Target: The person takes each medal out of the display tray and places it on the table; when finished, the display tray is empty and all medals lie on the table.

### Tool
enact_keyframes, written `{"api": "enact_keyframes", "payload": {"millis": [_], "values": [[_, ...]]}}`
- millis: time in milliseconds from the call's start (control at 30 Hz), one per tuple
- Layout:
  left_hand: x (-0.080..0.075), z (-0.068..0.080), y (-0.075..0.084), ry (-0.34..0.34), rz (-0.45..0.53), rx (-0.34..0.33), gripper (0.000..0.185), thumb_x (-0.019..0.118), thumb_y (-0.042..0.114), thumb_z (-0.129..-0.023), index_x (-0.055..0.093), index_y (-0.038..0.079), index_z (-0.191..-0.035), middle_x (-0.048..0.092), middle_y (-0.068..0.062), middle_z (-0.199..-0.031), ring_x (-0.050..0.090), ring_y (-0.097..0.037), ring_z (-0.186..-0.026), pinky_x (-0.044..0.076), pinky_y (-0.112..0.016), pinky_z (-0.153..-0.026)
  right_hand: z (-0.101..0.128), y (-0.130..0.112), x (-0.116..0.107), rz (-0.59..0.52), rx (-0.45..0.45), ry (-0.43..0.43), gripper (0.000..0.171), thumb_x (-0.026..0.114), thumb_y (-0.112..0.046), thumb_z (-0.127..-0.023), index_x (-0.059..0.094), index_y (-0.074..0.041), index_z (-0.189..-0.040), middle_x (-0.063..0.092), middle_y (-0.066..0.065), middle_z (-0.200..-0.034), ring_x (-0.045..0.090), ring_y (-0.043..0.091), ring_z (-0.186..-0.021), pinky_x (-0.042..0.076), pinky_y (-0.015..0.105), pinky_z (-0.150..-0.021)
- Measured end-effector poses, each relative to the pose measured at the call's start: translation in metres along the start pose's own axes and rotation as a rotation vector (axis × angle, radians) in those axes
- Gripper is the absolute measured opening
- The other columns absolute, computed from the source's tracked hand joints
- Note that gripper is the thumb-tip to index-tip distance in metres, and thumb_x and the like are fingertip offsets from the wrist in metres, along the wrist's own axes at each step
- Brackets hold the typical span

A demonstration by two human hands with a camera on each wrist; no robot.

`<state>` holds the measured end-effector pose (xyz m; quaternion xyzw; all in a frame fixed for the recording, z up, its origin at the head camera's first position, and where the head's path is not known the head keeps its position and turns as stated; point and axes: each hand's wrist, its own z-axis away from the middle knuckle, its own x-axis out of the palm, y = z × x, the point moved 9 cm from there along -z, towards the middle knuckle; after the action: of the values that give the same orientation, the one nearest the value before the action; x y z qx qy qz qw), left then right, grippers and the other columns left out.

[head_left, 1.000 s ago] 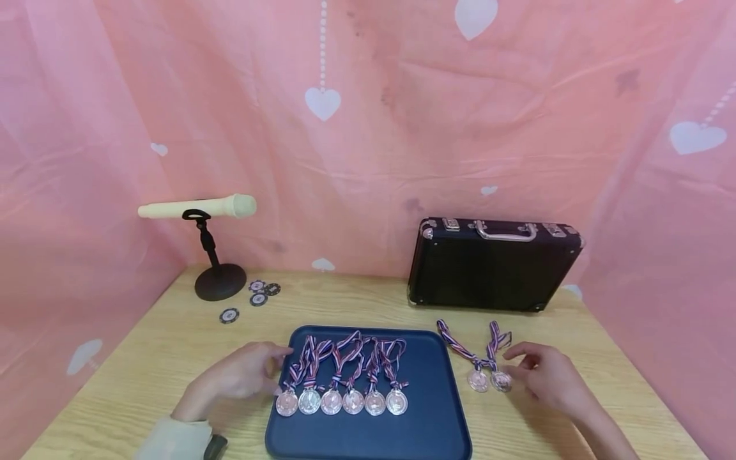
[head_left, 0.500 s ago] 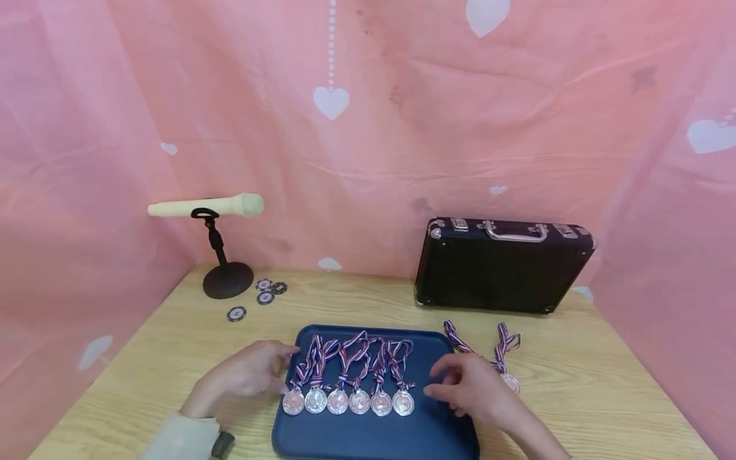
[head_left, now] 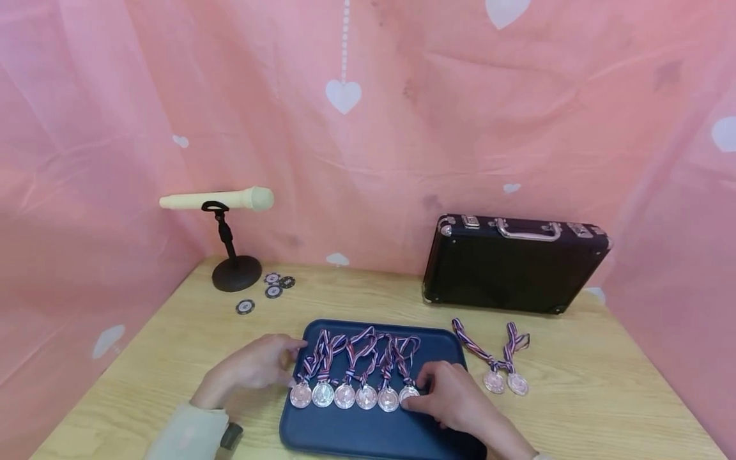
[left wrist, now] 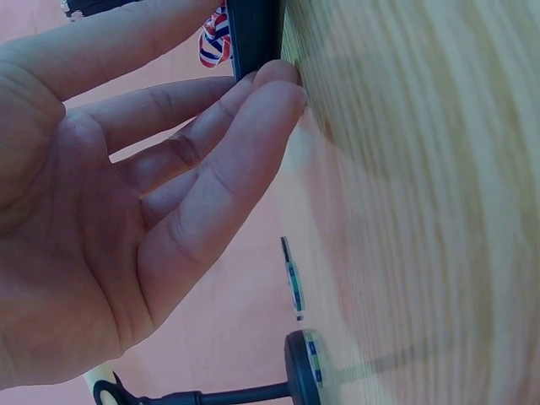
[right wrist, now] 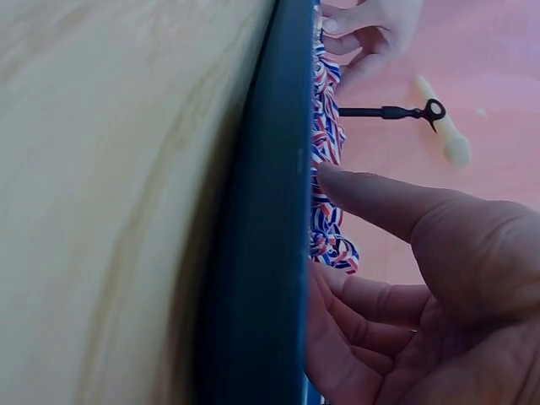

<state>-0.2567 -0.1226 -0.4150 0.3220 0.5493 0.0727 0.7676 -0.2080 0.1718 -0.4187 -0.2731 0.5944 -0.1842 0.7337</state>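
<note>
Several silvery medals [head_left: 366, 397] with red, white and blue ribbons [head_left: 362, 350] lie in a row on a dark blue tray [head_left: 339, 434]. At the tray's left side is my left hand [head_left: 255, 362]; its fingers are fairly straight, and in the left wrist view their tips meet the tray wall [left wrist: 255, 38]. My right hand [head_left: 454, 397] reaches over the tray's right side to the rightmost medal [head_left: 408, 391], which it partly hides. Thumb and index finger stand apart at that medal in the head view. The right wrist view shows the thumb extended by the ribbons.
Two more medals [head_left: 506, 382] with ribbons lie on the wooden table [head_left: 586, 396] right of the tray. Behind them stands a black briefcase [head_left: 517, 265]. A cream microphone [head_left: 218, 200] on a black stand [head_left: 236, 273] and several poker chips [head_left: 273, 291] are at the back left.
My right hand has moved left from the two medals outside the tray to the rightmost medal on it. The left hand stays at the tray's left side. The head view has shifted slightly.
</note>
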Motion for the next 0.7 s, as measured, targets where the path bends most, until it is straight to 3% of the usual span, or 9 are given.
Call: {"api": "enact_keyframes", "payload": {"millis": [233,433,700], "values": [[0.003,0.000,-0.003,-0.015,0.000,-0.071,0.068,0.090,0.001,-0.077,0.067,0.005,-0.141,0.067,0.000,-0.101,0.056,-0.018,-0.086,0.050,-0.036,-0.075,0.000,0.003,0.005,0.004,0.012,-0.010,0.032,0.092,-0.029,-0.080,0.066,-0.013,-0.087,0.057,0.000,-0.060,0.057,0.013,-0.042,0.049,0.031,-0.045],[0.003,-0.002,0.001,-0.013,-0.006,-0.049,0.069,0.090,0.001,-0.076,0.066,0.003,-0.141,0.066,0.000,-0.099,0.055,-0.018,-0.085,0.050,-0.037,-0.077,0.002,0.010,-0.002,-0.052,0.010,0.031,0.028,0.091,-0.017,-0.080,0.065,-0.010,-0.089,0.057,0.003,-0.064,0.057,0.013,-0.039,0.051,0.033,-0.043],[0.001,-0.002,-0.002,-0.003,-0.014,-0.049,0.069,0.090,0.000,-0.077,0.066,0.004,-0.141,0.065,0.001,-0.098,0.055,-0.018,-0.084,0.049,-0.036,-0.075,0.004,0.028,-0.014,-0.159,0.104,0.050,0.028,0.086,-0.008,-0.085,0.060,-0.009,-0.095,0.057,0.007,-0.074,0.062,0.019,-0.049,0.056,0.034,-0.046]]}}
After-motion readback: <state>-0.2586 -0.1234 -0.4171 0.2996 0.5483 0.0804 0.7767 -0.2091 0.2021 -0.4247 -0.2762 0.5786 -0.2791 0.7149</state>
